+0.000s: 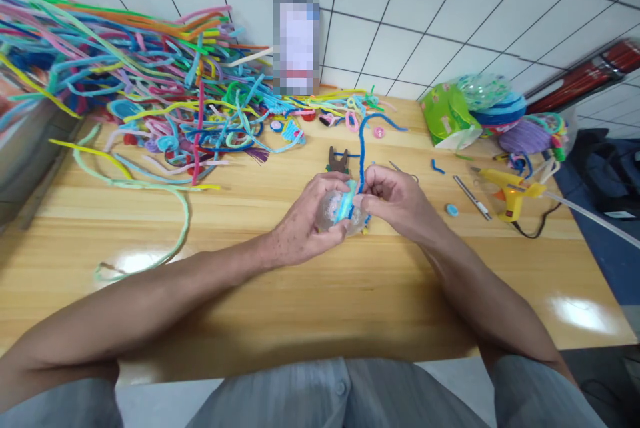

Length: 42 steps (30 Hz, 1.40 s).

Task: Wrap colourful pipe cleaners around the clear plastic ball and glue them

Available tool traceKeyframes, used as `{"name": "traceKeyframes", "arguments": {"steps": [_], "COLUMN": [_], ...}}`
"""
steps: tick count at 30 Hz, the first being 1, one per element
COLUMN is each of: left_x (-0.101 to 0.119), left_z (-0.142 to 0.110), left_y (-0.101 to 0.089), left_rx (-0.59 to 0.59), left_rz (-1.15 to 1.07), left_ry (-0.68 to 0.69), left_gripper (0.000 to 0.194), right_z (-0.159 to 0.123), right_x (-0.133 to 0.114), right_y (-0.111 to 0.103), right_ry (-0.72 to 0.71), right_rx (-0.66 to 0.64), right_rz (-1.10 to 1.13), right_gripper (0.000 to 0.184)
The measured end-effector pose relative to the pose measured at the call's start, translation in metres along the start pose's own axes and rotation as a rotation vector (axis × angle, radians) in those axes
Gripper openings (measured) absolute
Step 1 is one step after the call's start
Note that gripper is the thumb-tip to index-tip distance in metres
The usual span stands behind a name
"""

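Two bare hands work together near the middle of the wooden table [280, 321], head view. Left hand [313, 215] is curled around a clear ball [328, 210], thumb at the near side, fingers over the far side; the ball is held between both hands, partly covered by them. Turquoise band [346, 203] wraps over the ball's middle. Right hand [387, 198] pinches a dark blue pipe cleaner [363, 151] near its lower end, against the band; the free length rises past the fingers and bends over to the right. Pliers [339, 159] lie just beyond the left hand, jaws spread. Pink disc [379, 132] sits farther back. Thin metal tool beyond the right hand, partly hidden, type unclear. Right side of table: short blue piece [438, 167], blue cap [452, 210], craft knife [473, 199], yellow glue gun [511, 187] with a clear glue stick out its rear; green packet [449, 115] and purple bundle [525, 137] behind. Left side: big tangled heap of multicolored pipe cleaners [150, 75], one long mint strand [186, 218] looping toward the left forearm. Pixelated phone-like screen [299, 45] stands upright against white tiled wall [380, 15].
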<state>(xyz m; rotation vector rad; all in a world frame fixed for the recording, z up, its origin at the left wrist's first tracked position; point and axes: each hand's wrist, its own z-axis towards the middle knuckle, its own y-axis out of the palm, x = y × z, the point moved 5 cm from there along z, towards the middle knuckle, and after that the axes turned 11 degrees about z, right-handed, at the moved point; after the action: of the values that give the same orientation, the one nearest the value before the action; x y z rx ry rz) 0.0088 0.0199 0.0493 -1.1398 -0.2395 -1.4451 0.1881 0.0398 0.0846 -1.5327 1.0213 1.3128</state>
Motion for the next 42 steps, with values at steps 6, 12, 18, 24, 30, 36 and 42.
{"name": "traceKeyframes", "arguments": {"steps": [6, 12, 18, 24, 30, 36, 42], "left_x": [-0.001, -0.002, -0.005, -0.004, -0.004, -0.004, -0.005], "left_z": [0.000, 0.001, 0.001, 0.002, 0.002, 0.002, 0.001], "left_y": [-0.001, -0.003, -0.002, -0.003, -0.002, -0.001, -0.001], "left_rx": [-0.014, -0.027, -0.046, -0.042, -0.059, -0.052, -0.047], "left_rz": [0.027, 0.011, -0.008, -0.034, -0.026, -0.022, -0.028], "left_ry": [-0.001, -0.011, -0.058, -0.021, -0.021, -0.010, -0.020], "left_gripper": [0.047, 0.043, 0.045, 0.045, 0.047, 0.043, 0.044], "right_z": [-0.001, -0.001, 0.002, 0.007, 0.011, 0.011, 0.006], "right_x": [-0.007, -0.009, -0.009, -0.009, -0.002, 0.008, -0.001], "right_y": [-0.005, -0.011, -0.011, -0.012, -0.014, -0.013, -0.012], "right_ry": [-0.108, -0.232, -0.214, -0.229, -0.227, -0.298, -0.402], "right_rx": [0.050, -0.037, -0.162, -0.160, -0.093, 0.032, -0.023], "right_rz": [0.065, -0.022, 0.043, 0.144, 0.140, 0.063, -0.138], "right_gripper": [0.034, 0.028, 0.038, 0.032, 0.040, 0.044, 0.025]}}
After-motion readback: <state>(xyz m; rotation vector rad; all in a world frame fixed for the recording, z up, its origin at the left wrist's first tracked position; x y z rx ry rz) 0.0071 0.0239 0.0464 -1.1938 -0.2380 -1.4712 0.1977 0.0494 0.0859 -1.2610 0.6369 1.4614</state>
